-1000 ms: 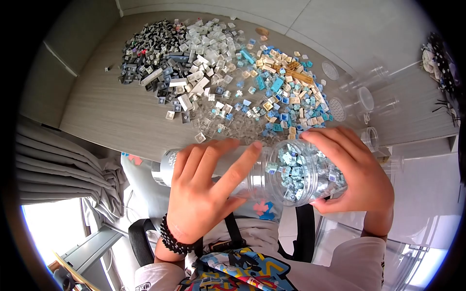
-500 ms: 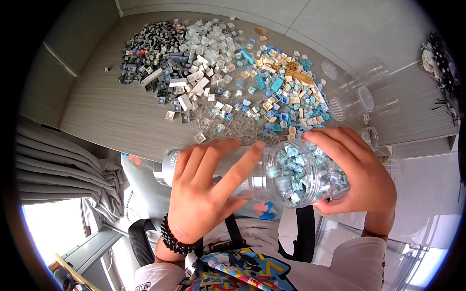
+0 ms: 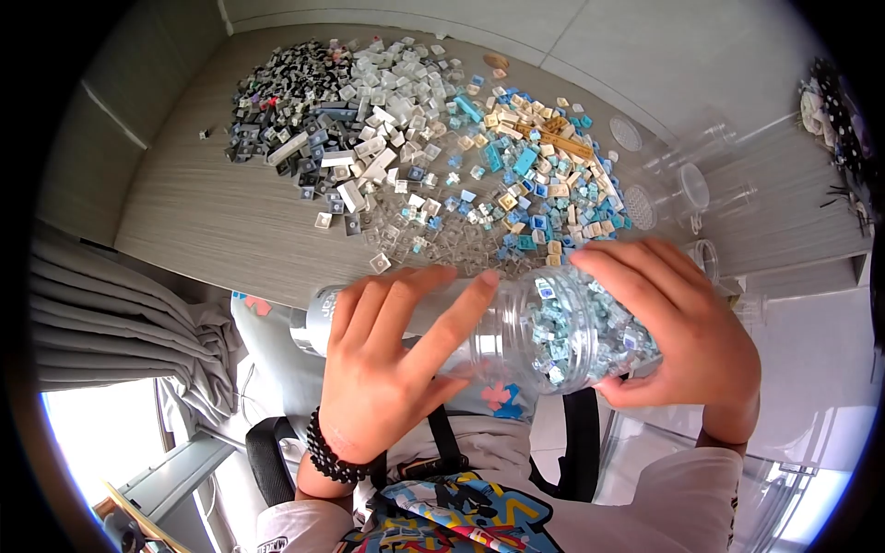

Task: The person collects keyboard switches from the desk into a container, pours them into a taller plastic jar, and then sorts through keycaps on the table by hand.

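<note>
My left hand (image 3: 392, 355), with a black beaded bracelet at the wrist, is closed round a clear plastic jar (image 3: 489, 346) with printing near its left end. The jar lies sideways. My right hand (image 3: 682, 323) grips a second clear jar (image 3: 590, 304) packed with small pale-blue pieces (image 3: 553, 336) that look like keyboard switches. The two jars are held end to end, the right one's wide rim against the left one's end; whether they touch is hard to tell through the clear plastic.
Heaps of dark keycaps (image 3: 309, 138), white keycaps (image 3: 373, 152) and blue and cream keycaps (image 3: 544, 189) cover the table (image 3: 194, 198). Clear keycaps (image 3: 433, 235) lie nearest my hands. At the right are empty clear jars (image 3: 705, 147) and perforated discs (image 3: 640, 206). Below the table edge are my lap and chair.
The right jar has turned so its mouth faces more to the left, and the pieces inside have shifted. My right hand moved slightly right; my left hand stayed nearly still.
</note>
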Motion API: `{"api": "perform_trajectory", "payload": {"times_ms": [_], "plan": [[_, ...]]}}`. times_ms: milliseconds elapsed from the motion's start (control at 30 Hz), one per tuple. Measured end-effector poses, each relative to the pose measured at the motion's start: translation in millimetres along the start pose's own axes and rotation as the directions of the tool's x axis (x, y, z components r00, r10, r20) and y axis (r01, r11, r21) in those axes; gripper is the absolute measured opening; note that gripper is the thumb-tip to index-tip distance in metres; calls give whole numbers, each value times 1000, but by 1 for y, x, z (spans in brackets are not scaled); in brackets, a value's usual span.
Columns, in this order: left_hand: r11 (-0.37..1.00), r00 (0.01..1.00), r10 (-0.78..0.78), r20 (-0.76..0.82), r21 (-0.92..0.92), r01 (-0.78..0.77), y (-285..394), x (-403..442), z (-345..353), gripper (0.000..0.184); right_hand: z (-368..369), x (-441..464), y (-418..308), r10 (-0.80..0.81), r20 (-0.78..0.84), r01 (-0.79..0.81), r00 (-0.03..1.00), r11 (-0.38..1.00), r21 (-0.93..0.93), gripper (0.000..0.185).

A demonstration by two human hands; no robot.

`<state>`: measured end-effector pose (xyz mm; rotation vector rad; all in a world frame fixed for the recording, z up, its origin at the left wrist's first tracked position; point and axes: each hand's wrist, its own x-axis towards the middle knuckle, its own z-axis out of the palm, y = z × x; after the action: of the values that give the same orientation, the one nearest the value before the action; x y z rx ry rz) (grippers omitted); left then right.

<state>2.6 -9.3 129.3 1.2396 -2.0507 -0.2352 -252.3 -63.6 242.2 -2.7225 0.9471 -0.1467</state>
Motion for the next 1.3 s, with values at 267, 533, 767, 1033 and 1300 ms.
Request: {"api": "perform_trajectory", "payload": {"times_ms": [267, 533, 767, 1033, 1300], "plan": [[1000, 1000, 5, -14, 18, -5, 0, 0, 1, 77, -4, 4, -1, -20, 22, 21, 1000, 999, -34, 90], [1000, 1000, 7, -15, 2, -7, 0, 0, 2, 76, -5, 2, -4, -13, 17, 14, 1000, 998, -63, 92], [1000, 1000, 4, -17, -2, -4, 1, -1, 1, 76, -7, 3, -5, -33, 13, 34, 999, 997, -62, 92], [1000, 1000, 0, -26, 8, 1, 0, 1, 1, 77, -10, 6, -7, -33, -7, 32, 999, 993, -111, 93], [1000, 1000, -2, -22, -3, 2, 0, 4, 2, 77, -11, 5, -5, -27, 13, 28, 1000, 993, -113, 94]]}}
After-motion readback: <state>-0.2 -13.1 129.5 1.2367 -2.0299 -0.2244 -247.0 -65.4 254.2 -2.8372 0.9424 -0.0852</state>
